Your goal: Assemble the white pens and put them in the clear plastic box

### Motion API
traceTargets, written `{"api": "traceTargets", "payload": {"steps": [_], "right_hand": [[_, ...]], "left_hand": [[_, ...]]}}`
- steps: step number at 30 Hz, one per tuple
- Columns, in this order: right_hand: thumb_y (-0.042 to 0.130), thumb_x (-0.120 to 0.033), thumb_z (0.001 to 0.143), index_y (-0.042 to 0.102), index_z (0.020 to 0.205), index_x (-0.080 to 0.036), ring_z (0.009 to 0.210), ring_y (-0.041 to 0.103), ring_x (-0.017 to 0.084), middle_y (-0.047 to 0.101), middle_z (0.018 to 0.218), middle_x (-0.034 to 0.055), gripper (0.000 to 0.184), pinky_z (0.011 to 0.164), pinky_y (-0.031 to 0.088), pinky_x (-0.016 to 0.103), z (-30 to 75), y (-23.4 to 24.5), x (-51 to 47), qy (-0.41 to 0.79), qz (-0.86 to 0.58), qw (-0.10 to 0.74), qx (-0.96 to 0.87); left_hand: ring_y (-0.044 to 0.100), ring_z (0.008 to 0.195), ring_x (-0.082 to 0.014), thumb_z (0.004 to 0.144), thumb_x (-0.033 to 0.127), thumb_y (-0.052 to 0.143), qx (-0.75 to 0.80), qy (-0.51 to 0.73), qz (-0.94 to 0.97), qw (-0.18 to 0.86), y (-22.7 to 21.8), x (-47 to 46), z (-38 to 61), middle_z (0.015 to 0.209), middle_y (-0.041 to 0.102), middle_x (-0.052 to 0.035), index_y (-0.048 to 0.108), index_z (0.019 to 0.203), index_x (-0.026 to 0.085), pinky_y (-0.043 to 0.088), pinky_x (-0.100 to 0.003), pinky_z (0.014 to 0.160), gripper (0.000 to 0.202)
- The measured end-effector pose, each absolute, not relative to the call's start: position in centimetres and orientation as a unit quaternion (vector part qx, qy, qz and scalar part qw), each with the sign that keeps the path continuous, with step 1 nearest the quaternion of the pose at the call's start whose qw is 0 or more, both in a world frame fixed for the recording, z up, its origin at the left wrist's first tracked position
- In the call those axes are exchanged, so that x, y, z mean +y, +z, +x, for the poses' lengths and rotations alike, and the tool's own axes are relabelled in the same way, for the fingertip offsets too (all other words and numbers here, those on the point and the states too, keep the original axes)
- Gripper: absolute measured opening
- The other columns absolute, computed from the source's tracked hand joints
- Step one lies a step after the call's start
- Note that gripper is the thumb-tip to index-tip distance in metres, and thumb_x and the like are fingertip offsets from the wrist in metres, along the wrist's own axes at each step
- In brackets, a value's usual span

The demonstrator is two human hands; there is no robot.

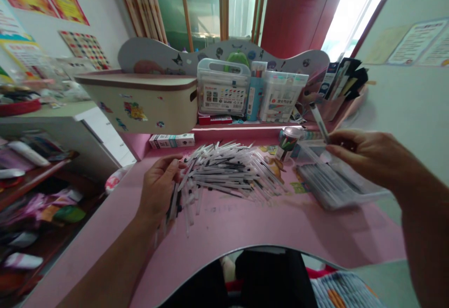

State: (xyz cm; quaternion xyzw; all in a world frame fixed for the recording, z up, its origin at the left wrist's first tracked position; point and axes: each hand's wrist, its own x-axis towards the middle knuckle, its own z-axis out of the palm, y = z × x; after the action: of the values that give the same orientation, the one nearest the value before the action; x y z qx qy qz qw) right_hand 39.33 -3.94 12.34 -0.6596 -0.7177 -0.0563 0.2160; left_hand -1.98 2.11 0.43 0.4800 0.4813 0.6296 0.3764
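My right hand [365,156] is raised over the right side of the desk, pinching a clear-barrelled pen [320,122] that points up and left. Below it, a clear plastic box [372,195] holds many similar pens lying side by side. A loose heap of thin, whitish and black pen parts [224,170] spreads across the middle of the desk. At the heap's left edge is my left hand [159,186], its fingers bent and thumb drawn in against the sticks. What those fingers hold, if anything, is hidden.
On the shelf behind stand a lidded cream bin [150,104], a marker case [224,88], a white marker box [282,95] and a pen holder [329,104]. A small jar [289,142] sits behind the heap. The pink desk [224,226] curves inward at its front edge.
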Motion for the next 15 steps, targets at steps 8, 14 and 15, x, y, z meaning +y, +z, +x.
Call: {"api": "traceTargets", "payload": {"steps": [8, 14, 15], "right_hand": [[0.060, -0.006, 0.076, 0.066, 0.057, -0.016, 0.048, 0.051, 0.012, 0.061, 0.055, 0.0040, 0.023, 0.053, 0.033, 0.027, 46.5, 9.1, -1.0, 0.046, -0.759, -0.132, -0.636], [0.044, 0.000, 0.080, 0.051, 0.042, -0.018, 0.034, 0.044, 0.011, 0.047, 0.038, 0.0010, 0.042, 0.046, 0.030, 0.027, 46.1, 7.4, -1.4, 0.160, -0.806, -0.173, -0.543], [0.044, 0.000, 0.080, 0.050, 0.040, -0.018, 0.033, 0.045, 0.011, 0.048, 0.038, 0.0015, 0.044, 0.046, 0.030, 0.027, 46.1, 7.3, -1.5, 0.167, -0.804, -0.177, -0.543]], "left_hand": [[0.046, 0.053, -0.0077, 0.075, 0.034, 0.068, 0.503, 0.625, 0.484, 0.351, 0.7, 2.0, -1.8, 0.073, 0.065, 0.0004, 0.067, 0.092, 0.016, 0.040, -0.021, 0.051, 0.024], [0.047, 0.054, -0.0076, 0.076, 0.030, 0.068, 0.507, 0.629, 0.492, 0.326, 0.7, 2.3, -2.5, 0.074, 0.064, 0.0005, 0.068, 0.092, 0.016, 0.038, -0.020, 0.052, 0.021], [0.047, 0.055, -0.0075, 0.076, 0.030, 0.068, 0.506, 0.632, 0.491, 0.322, 0.6, 2.4, -2.6, 0.074, 0.064, 0.0006, 0.068, 0.092, 0.016, 0.039, -0.020, 0.052, 0.021]]}}
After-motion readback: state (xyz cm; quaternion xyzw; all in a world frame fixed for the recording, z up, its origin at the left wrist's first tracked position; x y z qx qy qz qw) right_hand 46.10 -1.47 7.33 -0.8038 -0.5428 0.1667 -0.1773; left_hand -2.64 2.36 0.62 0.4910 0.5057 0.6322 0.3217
